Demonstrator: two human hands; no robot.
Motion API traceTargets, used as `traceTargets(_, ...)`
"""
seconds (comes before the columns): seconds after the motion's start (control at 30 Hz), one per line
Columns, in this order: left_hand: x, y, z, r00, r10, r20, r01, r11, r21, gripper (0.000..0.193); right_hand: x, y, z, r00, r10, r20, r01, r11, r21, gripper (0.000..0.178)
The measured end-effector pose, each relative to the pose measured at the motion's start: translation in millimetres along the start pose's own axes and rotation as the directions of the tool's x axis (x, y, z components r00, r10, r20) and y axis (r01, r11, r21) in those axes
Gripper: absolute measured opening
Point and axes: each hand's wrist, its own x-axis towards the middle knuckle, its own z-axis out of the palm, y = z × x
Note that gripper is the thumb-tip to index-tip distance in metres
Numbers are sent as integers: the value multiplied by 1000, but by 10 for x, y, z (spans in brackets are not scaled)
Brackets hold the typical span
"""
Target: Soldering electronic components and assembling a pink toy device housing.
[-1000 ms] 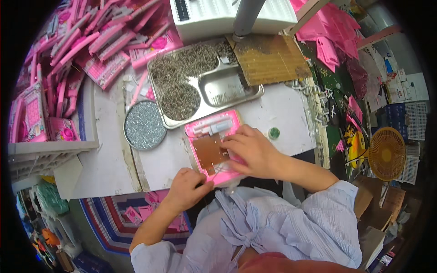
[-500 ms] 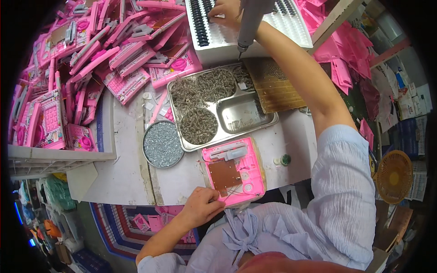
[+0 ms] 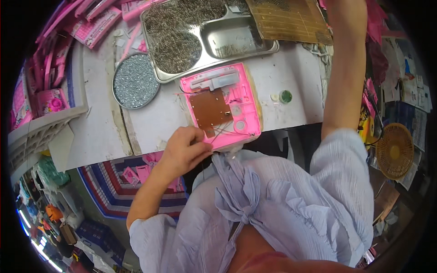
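Note:
My left hand point(image 3: 184, 150) is closed on the near left corner of a pink plastic toy casing point(image 3: 249, 107), thumb and fingers at its edge. The casing lies open side up at the table's front edge, against my blouse. Inside it are a brown circuit board point(image 3: 207, 109), a grey plastic part point(image 3: 221, 80) along the far side, and thin loose wires point(image 3: 227, 130) near the front. My right forearm point(image 3: 344, 77) reaches up past the top edge of the picture, so the right hand is out of sight.
Beyond the casing stands a steel compartment tray point(image 3: 214, 64) with heaps of small metal parts. Brown cardboard point(image 3: 291, 22) covers its right end. Left of it is a round dish point(image 3: 114, 86) of silvery bits. A small green-topped container point(image 3: 285, 96) stands right. Pink casings point(image 3: 98, 27) pile up far left.
The view has tilted nearer to me. My right hand, earlier at a white foam tray beside a hanging electric screwdriver, has left the picture. My left hand keeps hold of the casing.

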Motion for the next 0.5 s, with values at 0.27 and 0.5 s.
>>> traceTargets(0.27,12,43,-23,999,-32,18,32,999,11,25,-2241,-13,302,626,131,768,260,894,-364,15)
traceTargets(0.5,-25,30,14,999,-53,4,53,999,2,25,-2308,138,322,598,-58,800,501,805,-317,26)
